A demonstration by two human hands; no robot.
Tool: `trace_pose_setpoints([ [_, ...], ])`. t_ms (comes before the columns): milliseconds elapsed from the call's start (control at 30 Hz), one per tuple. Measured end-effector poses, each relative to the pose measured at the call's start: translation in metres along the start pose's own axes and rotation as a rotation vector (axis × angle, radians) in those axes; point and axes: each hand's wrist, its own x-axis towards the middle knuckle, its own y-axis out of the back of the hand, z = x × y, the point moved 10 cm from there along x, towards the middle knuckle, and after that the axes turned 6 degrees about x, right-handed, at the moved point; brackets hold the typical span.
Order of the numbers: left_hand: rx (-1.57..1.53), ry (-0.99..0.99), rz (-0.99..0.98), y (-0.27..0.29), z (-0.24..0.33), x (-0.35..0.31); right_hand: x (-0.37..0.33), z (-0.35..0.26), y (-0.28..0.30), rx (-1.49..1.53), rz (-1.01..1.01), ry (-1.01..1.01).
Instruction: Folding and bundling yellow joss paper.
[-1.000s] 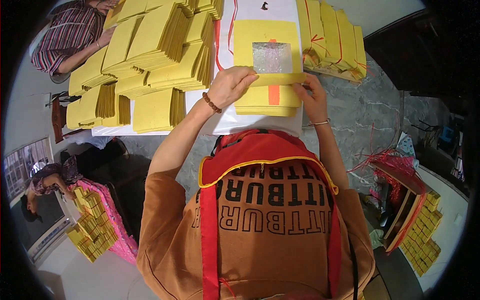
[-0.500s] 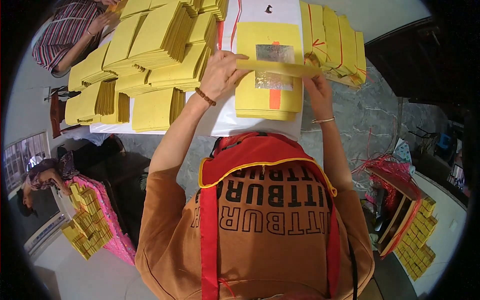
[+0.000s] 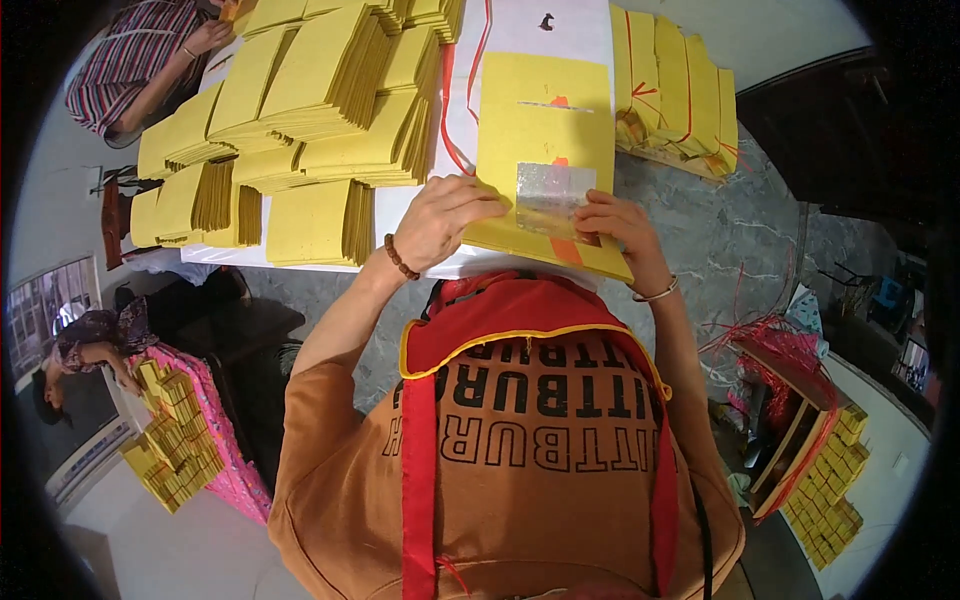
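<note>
Yellow paper sheets (image 3: 505,95) lie in a pile on the table in front of me, with a silver foil patch (image 3: 548,185) and orange-red marks on them. My left hand (image 3: 450,218) grips the pile's left edge with its fingers closed. Across from it, my right hand (image 3: 620,232) holds the right edge, its curled fingers over a corner of the foil and its thumb hidden. Between both hands the near part of the paper slants toward me. How many sheets they hold, I cannot tell.
Stacks of folded yellow paper (image 3: 320,70) fill the table's left side. Bundles tied with red string (image 3: 675,80) stand at the right. Red ribbon (image 3: 447,110) lies on the white tabletop (image 3: 400,205). A co-worker's hand (image 3: 208,37) is at far left; red strings (image 3: 775,345) hang over a wooden box.
Both hands have come nearer to me. The narrow yellow strip held across the foil is gone from between them; they now hold the near part of the paper, which has shifted toward me.
</note>
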Motion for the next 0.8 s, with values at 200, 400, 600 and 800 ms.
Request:
trace_pose_setpoints([
  [200, -0.078, 0.336, -0.027, -0.004, -0.027, 0.005, 0.002, 0.009, 0.011, -0.097, 0.128, -0.123],
  [400, -0.353, 0.734, 0.079, -0.024, -0.068, 0.007, 0.008, 0.053, 0.006, 0.495, 0.403, -0.454],
  [600, -0.425, 0.817, 0.087, -0.039, -0.091, 0.002, 0.003, 0.069, 0.015, 0.462, 0.574, -0.501],
  [800, -0.669, 0.962, 0.081, -0.053, -0.096, -0.008, 0.005, 0.065, 0.015, 0.491, 0.641, -0.468],
])
